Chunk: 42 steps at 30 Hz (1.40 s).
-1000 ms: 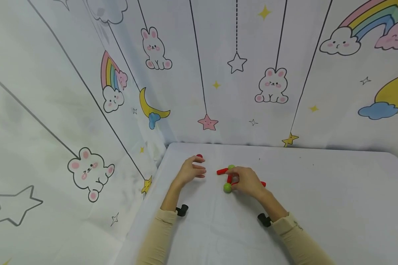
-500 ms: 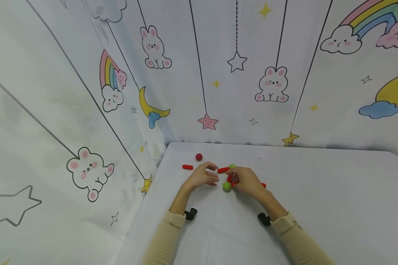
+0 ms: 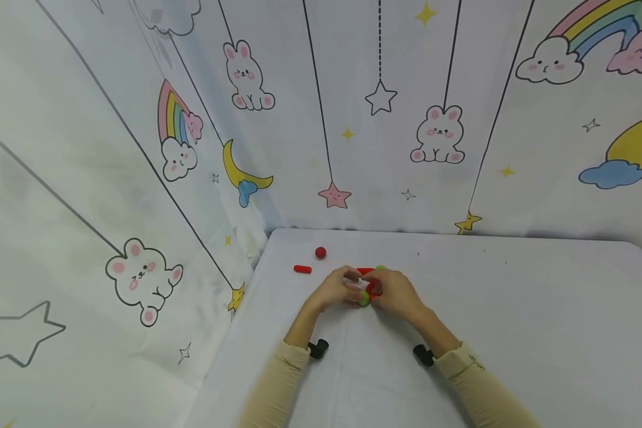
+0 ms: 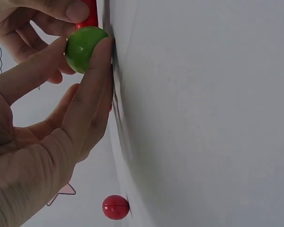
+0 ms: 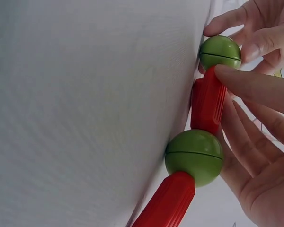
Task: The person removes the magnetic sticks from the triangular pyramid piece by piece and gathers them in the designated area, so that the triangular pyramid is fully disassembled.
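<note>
My left hand (image 3: 336,290) pinches a shiny green ball (image 4: 85,49) between thumb and fingers, close over the white table. Right beside it, my right hand (image 3: 398,292) grips a ridged red rod (image 5: 208,101), its thumb near the end that meets this ball. A second green ball (image 5: 194,153) sits at the rod's other end in the right wrist view. From that ball another red rod (image 5: 165,203) runs on toward the bottom edge. Behind the hands in the head view, one more red rod (image 3: 365,270) and a green ball (image 3: 380,268) are partly hidden.
A red ball (image 3: 320,253) and a loose red rod (image 3: 302,269) lie on the white table (image 3: 540,333), left of the hands. Hanging cloth (image 3: 294,148) printed with rabbits and stars borders the table at the back and left.
My left hand has moved right, away from the red ball and the loose red rod, and now pinches the green ball. My right hand stays almost in place.
</note>
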### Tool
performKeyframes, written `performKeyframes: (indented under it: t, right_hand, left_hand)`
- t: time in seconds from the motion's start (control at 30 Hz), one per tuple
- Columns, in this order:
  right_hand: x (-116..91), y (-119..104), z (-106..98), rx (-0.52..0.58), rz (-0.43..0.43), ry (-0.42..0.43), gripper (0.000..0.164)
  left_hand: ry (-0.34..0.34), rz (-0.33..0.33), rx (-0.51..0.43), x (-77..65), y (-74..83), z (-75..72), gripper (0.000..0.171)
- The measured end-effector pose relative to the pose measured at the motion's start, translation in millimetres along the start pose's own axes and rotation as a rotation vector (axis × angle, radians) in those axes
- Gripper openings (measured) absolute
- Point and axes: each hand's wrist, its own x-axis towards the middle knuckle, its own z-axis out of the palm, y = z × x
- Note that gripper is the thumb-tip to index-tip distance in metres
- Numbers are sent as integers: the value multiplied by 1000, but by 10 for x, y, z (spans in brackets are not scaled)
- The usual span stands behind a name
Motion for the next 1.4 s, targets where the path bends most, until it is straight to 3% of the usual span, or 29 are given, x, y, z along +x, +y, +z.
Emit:
performKeyframes:
  t: [0.3, 0.53, 0.83, 1.03, 1.4]
  right_hand:
    - [-12, 4, 20, -32, 0, 10, 56]
    - [-25, -14, 23, -1, 19, -5, 53]
    - [-38, -19, -2, 2, 5, -8, 52]
    - [-34, 18, 15, 16, 25, -12, 54]
    - [-26, 73, -15, 43, 45, 20, 53]
  left_hand:
    - [35, -25, 66, 20, 9, 64, 50]
    - [53, -46, 9, 18, 6, 77, 53]
    - [42, -37, 31, 28, 33, 71, 55]
    - [32, -69, -19, 32, 53, 68, 54]
    - [76, -77, -81, 93, 82, 95, 54]
